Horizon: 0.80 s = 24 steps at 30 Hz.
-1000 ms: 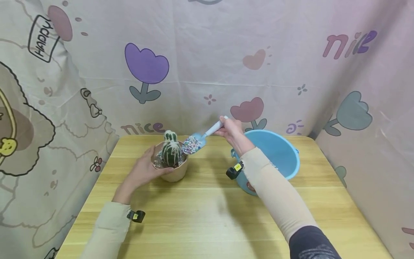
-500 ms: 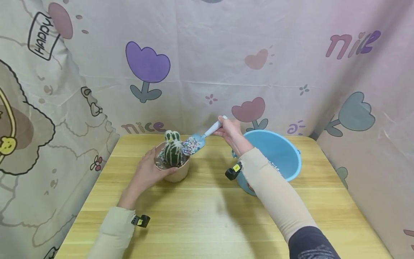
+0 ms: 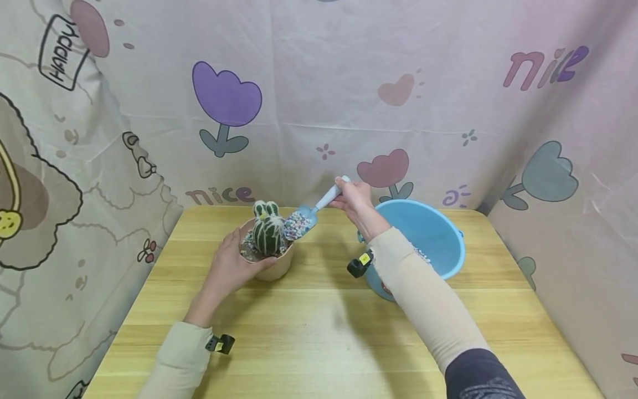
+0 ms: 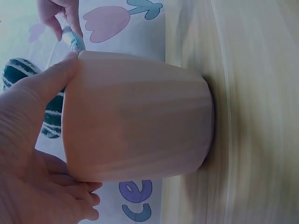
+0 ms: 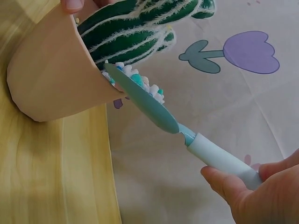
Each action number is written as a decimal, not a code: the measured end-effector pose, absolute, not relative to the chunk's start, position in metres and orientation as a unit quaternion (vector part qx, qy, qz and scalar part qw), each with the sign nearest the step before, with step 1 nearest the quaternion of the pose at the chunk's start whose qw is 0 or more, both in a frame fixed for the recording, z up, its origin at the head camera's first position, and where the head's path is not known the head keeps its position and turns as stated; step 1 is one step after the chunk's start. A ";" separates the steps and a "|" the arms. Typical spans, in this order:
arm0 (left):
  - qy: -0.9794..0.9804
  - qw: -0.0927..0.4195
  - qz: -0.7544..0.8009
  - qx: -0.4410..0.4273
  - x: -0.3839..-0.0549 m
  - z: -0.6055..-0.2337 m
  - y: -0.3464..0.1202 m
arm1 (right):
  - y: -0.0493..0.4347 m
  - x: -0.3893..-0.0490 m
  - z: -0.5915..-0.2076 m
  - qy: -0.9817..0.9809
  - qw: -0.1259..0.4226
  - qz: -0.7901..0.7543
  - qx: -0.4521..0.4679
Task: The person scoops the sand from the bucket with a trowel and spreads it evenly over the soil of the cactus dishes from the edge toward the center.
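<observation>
Pot (image 3: 277, 270) and bucket (image 3: 426, 224) on table (image 3: 299, 338)

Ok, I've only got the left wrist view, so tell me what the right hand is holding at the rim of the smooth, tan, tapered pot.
Observer: The right hand holds a pale-blue, spoon-shaped, plastic-looking trowel, its blade heaped with small, multicoloured pebbles.

Operator: Good. Now report what lies around the rounded, green, white-streaked cactus.

Observer: The head view shows more small pebbles around its base, inside the pot.

Operator: Then tell me what else stands on the light wood-grain table.

Observer: A light-blue, round, plastic-looking bucket, to the right of the pot and partly hidden by the beige fabric right sleeve.
</observation>
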<state>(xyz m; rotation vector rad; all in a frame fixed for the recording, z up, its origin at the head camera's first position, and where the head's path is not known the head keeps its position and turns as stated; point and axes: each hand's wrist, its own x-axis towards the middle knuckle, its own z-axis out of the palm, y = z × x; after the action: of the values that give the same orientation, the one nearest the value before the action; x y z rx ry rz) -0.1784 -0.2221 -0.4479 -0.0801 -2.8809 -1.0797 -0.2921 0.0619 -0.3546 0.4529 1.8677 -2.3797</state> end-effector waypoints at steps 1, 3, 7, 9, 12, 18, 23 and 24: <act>-0.935 0.032 -0.352 -0.024 -0.178 -0.448 -0.221 | 0.062 -0.292 -0.354 0.612 0.041 -0.776 0.148; -0.934 0.032 -0.355 -0.021 -0.177 -0.448 -0.220 | 0.062 -0.292 -0.354 0.613 0.039 -0.775 0.148; -0.934 0.037 -0.356 -0.016 -0.176 -0.448 -0.218 | 0.062 -0.293 -0.354 0.614 0.035 -0.775 0.146; -0.934 0.039 -0.355 -0.015 -0.175 -0.447 -0.217 | 0.062 -0.292 -0.354 0.614 0.033 -0.775 0.144; -0.936 0.036 -0.350 -0.017 -0.176 -0.446 -0.217 | 0.062 -0.292 -0.353 0.613 0.033 -0.777 0.141; -0.943 0.010 -0.328 -0.046 -0.182 -0.444 -0.227 | 0.064 -0.292 -0.353 0.612 0.039 -0.778 0.140; -0.946 -0.017 -0.319 -0.058 -0.189 -0.443 -0.233 | 0.065 -0.293 -0.354 0.611 0.045 -0.777 0.145; -0.946 -0.019 -0.318 -0.056 -0.190 -0.443 -0.233 | 0.066 -0.293 -0.354 0.611 0.046 -0.777 0.145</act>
<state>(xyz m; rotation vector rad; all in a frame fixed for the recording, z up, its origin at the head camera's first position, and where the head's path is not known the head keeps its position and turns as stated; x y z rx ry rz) -0.1896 -0.2334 -0.4433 -0.1775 -3.0097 -1.0109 -0.2929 0.0655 -0.3543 0.4439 1.8640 -2.3728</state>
